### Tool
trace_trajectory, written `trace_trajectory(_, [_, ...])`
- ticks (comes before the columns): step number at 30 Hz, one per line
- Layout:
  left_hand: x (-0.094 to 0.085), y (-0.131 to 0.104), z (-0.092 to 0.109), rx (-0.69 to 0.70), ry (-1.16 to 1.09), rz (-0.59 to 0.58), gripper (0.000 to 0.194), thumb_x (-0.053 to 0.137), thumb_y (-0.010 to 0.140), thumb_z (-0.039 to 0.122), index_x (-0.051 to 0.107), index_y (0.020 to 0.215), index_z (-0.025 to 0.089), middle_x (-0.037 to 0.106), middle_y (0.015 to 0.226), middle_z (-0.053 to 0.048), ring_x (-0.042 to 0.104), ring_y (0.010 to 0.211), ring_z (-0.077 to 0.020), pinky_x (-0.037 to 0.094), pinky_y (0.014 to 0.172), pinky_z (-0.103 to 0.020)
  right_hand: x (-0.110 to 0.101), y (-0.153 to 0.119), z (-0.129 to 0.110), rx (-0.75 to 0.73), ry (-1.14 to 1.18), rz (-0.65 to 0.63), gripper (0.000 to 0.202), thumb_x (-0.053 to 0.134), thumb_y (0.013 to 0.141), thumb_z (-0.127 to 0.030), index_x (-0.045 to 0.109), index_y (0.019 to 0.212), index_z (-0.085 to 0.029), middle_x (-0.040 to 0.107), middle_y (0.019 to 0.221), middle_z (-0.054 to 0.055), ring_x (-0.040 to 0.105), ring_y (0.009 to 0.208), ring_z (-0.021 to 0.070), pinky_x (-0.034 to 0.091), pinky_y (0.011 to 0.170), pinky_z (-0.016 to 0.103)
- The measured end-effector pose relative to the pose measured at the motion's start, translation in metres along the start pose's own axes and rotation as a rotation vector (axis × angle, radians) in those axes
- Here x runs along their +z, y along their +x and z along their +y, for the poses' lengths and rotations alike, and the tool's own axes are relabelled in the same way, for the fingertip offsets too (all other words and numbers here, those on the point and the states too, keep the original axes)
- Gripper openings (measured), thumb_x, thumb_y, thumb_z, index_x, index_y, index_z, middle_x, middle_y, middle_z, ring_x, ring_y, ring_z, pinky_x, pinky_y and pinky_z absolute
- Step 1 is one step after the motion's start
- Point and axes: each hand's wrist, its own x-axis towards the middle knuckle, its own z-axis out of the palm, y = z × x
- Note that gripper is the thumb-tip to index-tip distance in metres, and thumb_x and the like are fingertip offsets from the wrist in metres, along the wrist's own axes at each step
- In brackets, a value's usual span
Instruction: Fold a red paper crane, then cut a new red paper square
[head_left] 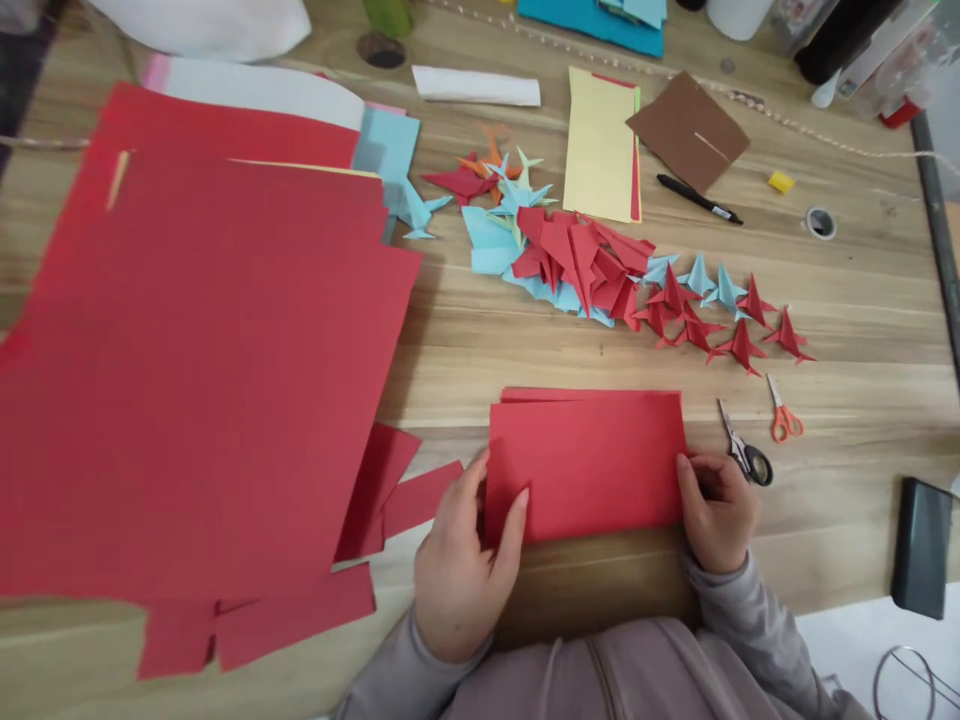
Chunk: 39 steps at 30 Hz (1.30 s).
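Note:
Between my two hands is a folded sheet of red paper [589,465], raised at the near edge of the wooden table. My left hand [469,560] grips its left end, thumb on the front and fingers behind. At the right end, my right hand [716,510] pinches the edge between thumb and curled fingers. A second red layer shows just above the top edge. Close to my right hand lie black-handled scissors [746,450] and smaller orange-handled scissors [784,412]. Beyond the paper sits a pile of folded red paper pieces [581,255], with several small red and blue folded figures [739,345] to its right.
Large red sheets [202,370] cover the left side, with red offcuts [300,620] under them. Toward the back are yellow paper [600,150], a brown square [690,130], a black pen [699,198] and a tape roll [820,223]. A dark phone-like object [922,545] lies at right.

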Motion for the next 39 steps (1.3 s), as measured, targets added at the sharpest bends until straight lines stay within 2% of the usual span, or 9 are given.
trace_trajectory(3, [-0.012,0.008,0.008,0.314,0.171,0.096,0.047,0.059,0.080,0.026,0.049,0.125,0.014,0.057,0.120,-0.019,0.055,0.113,-0.0303,0.048,0.088,-0.042,-0.001,0.000,-0.002,0.001,-0.028,0.007,0.013,0.065,0.078,-0.029,0.061,0.076,-0.016,0.066,0.074,0.005,0.060,0.059,0.0129,0.050,0.054,0.024])
trace_trajectory(4, [-0.015,0.010,0.011,0.449,0.220,0.084,0.046,0.061,0.078,0.026,0.052,0.122,0.015,0.057,0.122,-0.018,0.051,0.117,-0.0324,0.045,0.092,-0.045,-0.002,0.000,-0.003,0.001,-0.040,0.011,0.013,0.065,0.078,-0.029,0.062,0.076,-0.016,0.066,0.072,0.005,0.060,0.058,0.0128,0.050,0.054,0.024])
trace_trajectory(6, [-0.017,0.015,0.018,0.635,0.266,-0.039,0.041,0.060,0.080,0.031,0.057,0.119,0.018,0.057,0.126,-0.013,0.044,0.125,-0.0333,0.036,0.102,-0.048,-0.002,0.000,-0.004,-0.003,-0.064,0.022,0.014,0.065,0.077,-0.030,0.063,0.075,-0.016,0.065,0.068,0.004,0.060,0.056,0.0126,0.050,0.052,0.024])
trace_trajectory(9, [-0.011,0.022,0.022,0.730,0.299,-0.236,0.053,0.051,0.081,0.054,0.056,0.123,0.023,0.048,0.138,-0.006,0.033,0.133,-0.0352,0.022,0.110,-0.050,-0.003,0.001,-0.003,0.005,-0.082,0.041,0.016,0.066,0.076,-0.032,0.064,0.074,-0.016,0.066,0.067,0.004,0.060,0.054,0.0125,0.050,0.051,0.023])
trace_trajectory(12, [0.001,0.030,0.016,0.744,0.308,-0.348,0.069,0.045,0.076,0.068,0.048,0.132,0.027,0.038,0.146,-0.005,0.025,0.136,-0.0387,0.018,0.110,-0.055,-0.004,0.000,0.000,0.032,-0.094,0.060,0.018,0.068,0.075,-0.033,0.065,0.073,-0.016,0.067,0.066,0.005,0.061,0.055,0.0135,0.049,0.051,0.023])
trace_trajectory(18, [0.016,0.030,0.001,0.723,0.304,-0.360,0.074,0.040,0.077,0.070,0.038,0.138,0.030,0.033,0.148,-0.008,0.021,0.136,-0.0423,0.016,0.107,-0.059,-0.005,0.000,0.001,0.073,-0.098,0.087,0.029,0.070,0.071,-0.043,0.066,0.075,-0.014,0.068,0.066,0.007,0.062,0.056,0.0150,0.050,0.051,0.024])
trace_trajectory(27, [0.018,0.026,0.001,0.732,0.310,-0.364,0.073,0.038,0.076,0.071,0.038,0.138,0.032,0.028,0.150,-0.007,0.022,0.135,-0.0426,0.012,0.106,-0.061,-0.007,0.002,0.001,0.078,-0.109,0.087,0.030,0.070,0.070,-0.045,0.066,0.074,-0.016,0.068,0.066,0.007,0.063,0.057,0.0170,0.050,0.051,0.027])
trace_trajectory(39, [0.018,0.029,-0.001,0.751,0.289,-0.368,0.075,0.038,0.076,0.071,0.039,0.137,0.027,0.027,0.150,-0.009,0.020,0.136,-0.0419,0.011,0.106,-0.061,-0.006,0.003,0.002,0.049,-0.108,0.100,0.032,0.070,0.070,-0.047,0.066,0.073,-0.015,0.068,0.069,0.008,0.063,0.057,0.0171,0.051,0.052,0.027])
